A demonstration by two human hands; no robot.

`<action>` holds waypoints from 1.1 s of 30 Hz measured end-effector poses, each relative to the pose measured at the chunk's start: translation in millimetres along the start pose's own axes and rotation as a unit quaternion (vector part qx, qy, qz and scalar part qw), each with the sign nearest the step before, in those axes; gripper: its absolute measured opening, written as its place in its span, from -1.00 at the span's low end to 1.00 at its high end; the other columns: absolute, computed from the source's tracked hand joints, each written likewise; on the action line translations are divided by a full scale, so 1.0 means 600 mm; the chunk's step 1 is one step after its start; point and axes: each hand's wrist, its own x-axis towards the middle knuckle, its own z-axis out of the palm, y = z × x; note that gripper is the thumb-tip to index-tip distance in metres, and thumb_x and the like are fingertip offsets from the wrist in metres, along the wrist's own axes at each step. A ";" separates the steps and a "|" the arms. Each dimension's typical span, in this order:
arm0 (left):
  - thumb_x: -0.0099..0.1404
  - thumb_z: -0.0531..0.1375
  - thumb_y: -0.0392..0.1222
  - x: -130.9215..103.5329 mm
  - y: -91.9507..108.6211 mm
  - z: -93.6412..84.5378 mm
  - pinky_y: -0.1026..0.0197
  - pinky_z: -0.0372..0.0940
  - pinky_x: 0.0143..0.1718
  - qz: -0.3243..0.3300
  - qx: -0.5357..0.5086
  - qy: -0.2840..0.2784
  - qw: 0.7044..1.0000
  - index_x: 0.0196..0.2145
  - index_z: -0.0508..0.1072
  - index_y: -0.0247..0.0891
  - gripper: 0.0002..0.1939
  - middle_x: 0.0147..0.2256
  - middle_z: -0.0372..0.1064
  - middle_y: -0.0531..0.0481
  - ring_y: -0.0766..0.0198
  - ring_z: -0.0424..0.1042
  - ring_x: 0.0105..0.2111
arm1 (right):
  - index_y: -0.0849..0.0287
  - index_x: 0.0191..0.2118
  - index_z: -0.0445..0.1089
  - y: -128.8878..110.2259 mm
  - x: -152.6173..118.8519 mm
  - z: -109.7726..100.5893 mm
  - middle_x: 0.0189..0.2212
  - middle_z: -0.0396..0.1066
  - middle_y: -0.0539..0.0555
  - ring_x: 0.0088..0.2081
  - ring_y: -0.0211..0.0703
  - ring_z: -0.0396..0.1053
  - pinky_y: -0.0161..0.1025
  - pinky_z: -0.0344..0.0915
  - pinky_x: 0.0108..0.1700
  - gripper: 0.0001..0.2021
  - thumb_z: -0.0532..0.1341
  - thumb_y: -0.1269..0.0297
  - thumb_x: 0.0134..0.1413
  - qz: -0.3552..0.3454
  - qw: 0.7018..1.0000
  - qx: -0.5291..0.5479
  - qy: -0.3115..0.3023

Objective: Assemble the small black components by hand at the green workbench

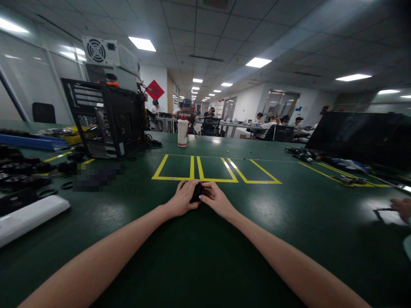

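Note:
A small black object (197, 192) is gripped between my two hands, just in front of the yellow tape outlines; its kind I cannot make out. My left hand (185, 197) wraps over its left side, with the fingers covering most of it. From the right, my right hand (216, 198) closes on it, thumb at the near edge and fingers over the top. Both hands rest low at the green table (199, 256). Much of the object is hidden by the fingers.
Yellow tape outlines (173, 178) lie beyond my hands, with a white bottle (183, 133) behind. A black computer case (122, 122) stands left, near cables and a white bar (35, 218). Right are a dark monitor (359, 137) and another person's hand (401, 208).

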 end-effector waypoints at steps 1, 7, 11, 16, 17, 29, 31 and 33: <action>0.06 0.13 -0.22 0.000 0.000 -0.001 -0.01 -0.19 0.08 -0.001 0.000 0.000 1.000 0.04 -0.07 -0.17 -0.38 -0.02 0.08 -0.09 0.13 0.07 0.02 | 0.11 -0.20 0.17 -0.001 -0.001 0.000 -0.16 0.21 0.04 -0.05 -0.17 0.22 -0.12 0.17 0.02 -0.73 0.16 0.34 -0.10 -0.002 1.000 0.004 0.000; 0.07 0.13 -0.22 0.000 0.001 -0.003 -0.02 -0.21 0.09 -0.003 -0.002 -0.006 1.000 0.05 -0.07 -0.19 -0.38 -0.01 0.07 -0.10 0.14 0.06 0.02 | 0.11 -0.20 0.18 -0.006 -0.003 0.001 -0.18 0.21 0.04 -0.06 -0.17 0.23 -0.13 0.20 0.00 -0.75 0.14 0.33 -0.08 0.006 1.000 0.010 0.002; 0.08 0.12 -0.22 -0.001 0.003 -0.006 -0.03 -0.22 0.09 -0.002 -0.011 -0.012 1.000 0.05 -0.08 -0.19 -0.38 0.00 0.07 -0.10 0.14 0.05 0.03 | 0.10 -0.09 0.15 -0.007 -0.003 0.001 -0.09 0.18 0.07 -0.04 -0.15 0.21 -0.10 0.18 0.02 -0.66 0.13 0.33 -0.06 0.019 1.000 -0.014 0.002; 0.07 0.13 -0.22 -0.002 0.004 -0.006 -0.04 -0.21 0.09 -0.002 -0.008 -0.006 1.000 0.05 -0.07 -0.17 -0.38 -0.02 0.08 -0.09 0.12 0.07 0.02 | 0.12 -0.13 0.17 -0.007 -0.003 0.000 -0.14 0.22 0.07 -0.05 -0.14 0.22 -0.10 0.19 0.00 -0.69 0.14 0.31 -0.07 0.026 1.000 -0.012 -0.005; 0.08 0.13 -0.22 -0.002 0.003 -0.005 -0.03 -0.21 0.09 -0.001 -0.007 -0.004 1.000 0.05 -0.07 -0.17 -0.38 -0.02 0.08 -0.09 0.12 0.07 0.02 | 0.12 -0.15 0.17 -0.007 -0.003 0.001 -0.15 0.22 0.07 -0.05 -0.15 0.23 -0.11 0.20 -0.01 -0.71 0.14 0.31 -0.07 0.025 1.000 -0.006 -0.005; 0.05 0.14 -0.22 0.000 -0.001 0.001 -0.03 -0.21 0.09 -0.005 -0.003 0.000 1.000 0.04 -0.06 -0.17 -0.36 -0.02 0.09 -0.09 0.13 0.07 0.02 | 0.12 -0.09 0.15 0.002 0.001 0.000 -0.11 0.20 0.07 -0.07 -0.17 0.23 -0.11 0.17 0.02 -0.67 0.11 0.33 -0.05 0.018 1.000 -0.025 0.006; 0.05 0.14 -0.22 0.001 -0.001 0.001 -0.03 -0.21 0.09 -0.005 -0.001 -0.001 1.000 0.04 -0.06 -0.17 -0.37 -0.01 0.08 -0.09 0.13 0.07 0.02 | 0.13 -0.10 0.16 0.001 0.000 0.000 -0.11 0.21 0.08 -0.06 -0.17 0.23 -0.11 0.17 0.01 -0.68 0.11 0.32 -0.05 0.021 0.999 -0.027 0.002; 0.06 0.13 -0.22 0.000 0.000 0.000 -0.03 -0.21 0.09 -0.003 0.000 -0.003 1.000 0.05 -0.07 -0.18 -0.37 -0.01 0.08 -0.10 0.13 0.07 0.02 | 0.13 -0.13 0.16 0.000 0.000 0.000 -0.14 0.22 0.07 -0.06 -0.17 0.23 -0.12 0.19 0.01 -0.69 0.13 0.32 -0.07 0.018 1.000 -0.018 -0.004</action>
